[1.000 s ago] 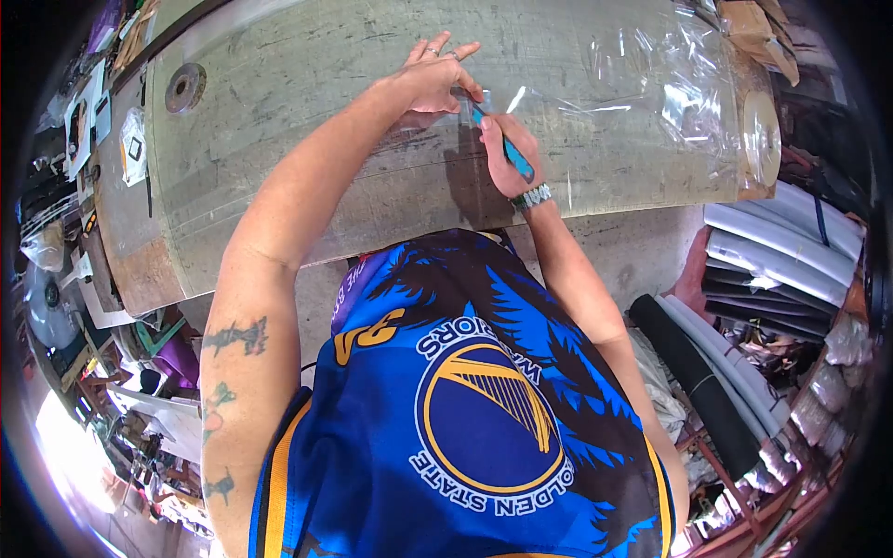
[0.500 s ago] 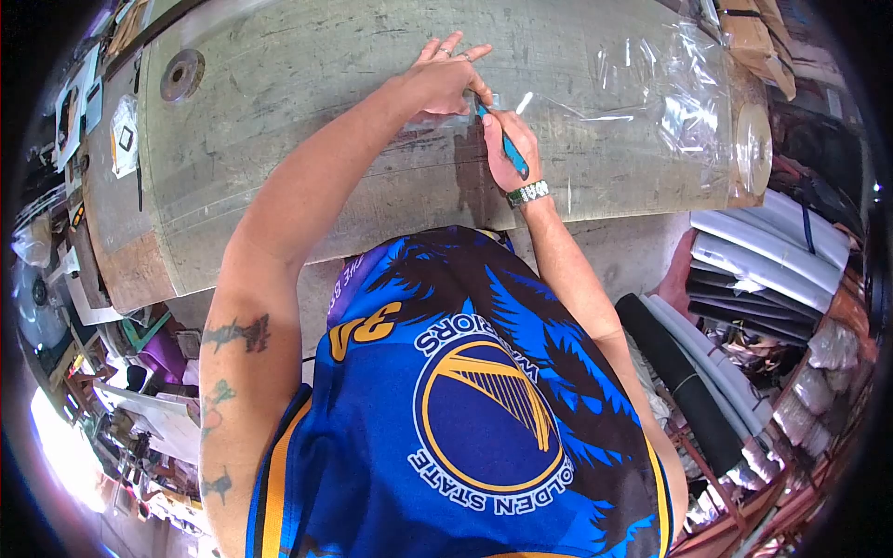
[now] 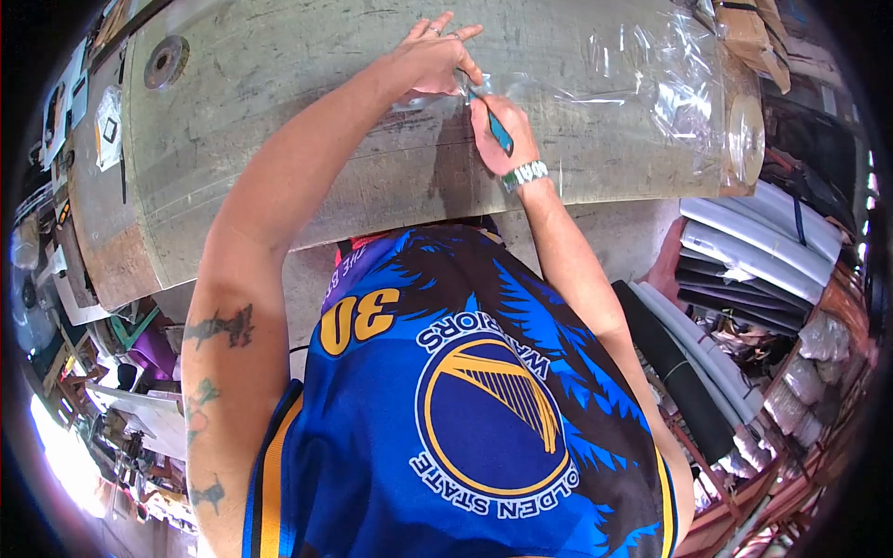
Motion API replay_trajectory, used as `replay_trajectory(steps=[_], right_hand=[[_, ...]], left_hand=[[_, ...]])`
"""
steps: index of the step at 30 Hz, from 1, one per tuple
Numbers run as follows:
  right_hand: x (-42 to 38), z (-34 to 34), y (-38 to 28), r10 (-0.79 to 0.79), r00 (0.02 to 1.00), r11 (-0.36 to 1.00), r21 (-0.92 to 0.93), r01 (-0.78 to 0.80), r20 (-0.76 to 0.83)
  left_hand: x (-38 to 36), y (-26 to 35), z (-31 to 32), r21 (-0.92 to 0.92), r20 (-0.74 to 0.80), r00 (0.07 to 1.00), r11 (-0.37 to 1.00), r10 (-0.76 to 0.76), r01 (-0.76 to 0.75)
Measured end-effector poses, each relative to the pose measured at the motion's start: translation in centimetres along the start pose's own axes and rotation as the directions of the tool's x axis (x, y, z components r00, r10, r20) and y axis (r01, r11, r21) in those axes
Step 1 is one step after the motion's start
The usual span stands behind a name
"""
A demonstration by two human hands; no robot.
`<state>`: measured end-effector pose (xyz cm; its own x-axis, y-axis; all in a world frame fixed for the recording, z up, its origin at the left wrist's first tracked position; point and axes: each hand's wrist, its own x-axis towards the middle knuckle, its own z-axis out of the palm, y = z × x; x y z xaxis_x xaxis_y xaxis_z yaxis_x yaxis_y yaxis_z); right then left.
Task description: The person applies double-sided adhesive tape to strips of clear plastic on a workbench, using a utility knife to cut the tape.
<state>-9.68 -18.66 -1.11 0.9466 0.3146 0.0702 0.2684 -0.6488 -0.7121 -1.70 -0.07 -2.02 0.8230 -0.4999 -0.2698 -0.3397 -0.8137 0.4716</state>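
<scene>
A blue-and-black cutter knife lies in my right hand, its front end pointing away from me toward my left hand. My left hand rests on the worktable just left of the knife tip, fingers spread, with thumb and forefinger close to the tip. Clear plastic film stretches over the table from under my hands to the right, wrinkled and shiny. The knife's blade and the exact spot it touches are too small to make out.
A round metal disc lies at the table's far left, near a clear packet. Cardboard sits at the back right corner. Pale rolls and a black roll stand beyond the table's right and near side.
The whole view has shifted slightly, moving the table up and left in the picture. My right wrist has turned a little; both hands stay close together around the knife tip.
</scene>
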Motion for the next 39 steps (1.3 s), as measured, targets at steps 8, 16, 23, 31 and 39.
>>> replay_trajectory(steps=[8,16,23,31,39], right_hand=[[-3.5,-6.2,-0.6,0.316,0.901,0.941,0.021,-0.337,0.298],[-1.9,-11.6,8.5,0.012,0.992,0.948,-0.317,0.028,0.124],[-1.2,-9.5,9.2,-0.029,0.999,0.996,-0.080,0.032,0.039],[3.1,-7.0,13.0,-0.238,0.971,0.946,-0.216,0.240,0.036],[2.2,-8.6,10.7,-0.357,0.932,0.932,-0.037,0.360,0.069]], left_hand=[[0.0,0.3,-1.1,-0.028,0.120,0.992,0.999,-0.030,0.034],[-1.5,1.2,-0.7,0.021,0.069,0.998,1.000,-0.004,0.003],[-4.0,3.8,1.5,0.060,-0.066,0.997,0.997,-0.049,0.053],[-6.4,6.4,3.1,-0.018,-0.318,0.902,0.953,-0.293,0.303],[-9.5,7.8,3.9,-0.122,-0.447,0.774,0.887,-0.449,0.445]])
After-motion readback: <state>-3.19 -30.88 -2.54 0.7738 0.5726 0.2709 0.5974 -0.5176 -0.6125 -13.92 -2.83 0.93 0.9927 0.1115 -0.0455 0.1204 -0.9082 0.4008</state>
